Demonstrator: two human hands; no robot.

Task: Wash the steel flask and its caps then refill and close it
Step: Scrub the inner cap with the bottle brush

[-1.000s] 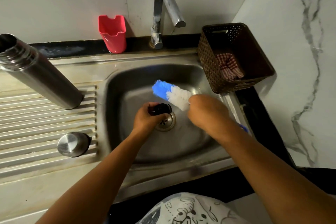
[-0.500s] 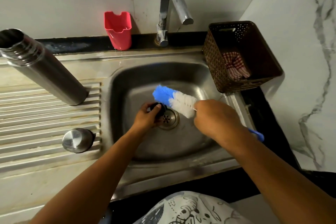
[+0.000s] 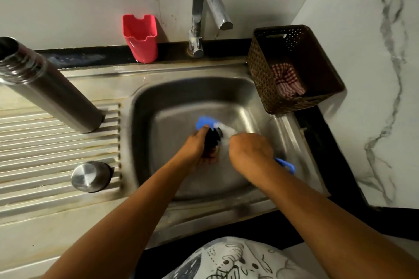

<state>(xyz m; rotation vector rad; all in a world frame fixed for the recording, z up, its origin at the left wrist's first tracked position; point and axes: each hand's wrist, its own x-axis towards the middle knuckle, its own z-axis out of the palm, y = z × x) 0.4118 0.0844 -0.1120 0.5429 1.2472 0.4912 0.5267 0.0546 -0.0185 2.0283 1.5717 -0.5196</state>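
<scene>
Black cap [image 3: 212, 140]: we are gripping it in our left hand [image 3: 197, 149] over the sink [image 3: 163, 97] to drain runoff, our right hand [image 3: 249, 149] clasping the brush [image 3: 204, 121] against it, with the flask [image 3: 52, 95] and steel cap [image 3: 90, 175] parked on the drainboard [image 3: 45, 142].

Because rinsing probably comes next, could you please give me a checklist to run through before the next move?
1. Left hand grips the black cap over the sink: ok.
2. Right hand holds the brush: ok.
3. Water flowing from the tap: not ok, no stream visible.
4. Black cap scrubbed clean: cannot tell, blurred.
5. Steel flask stands open on the drainboard: ok.
6. Steel cap rests on the drainboard: ok.
</scene>
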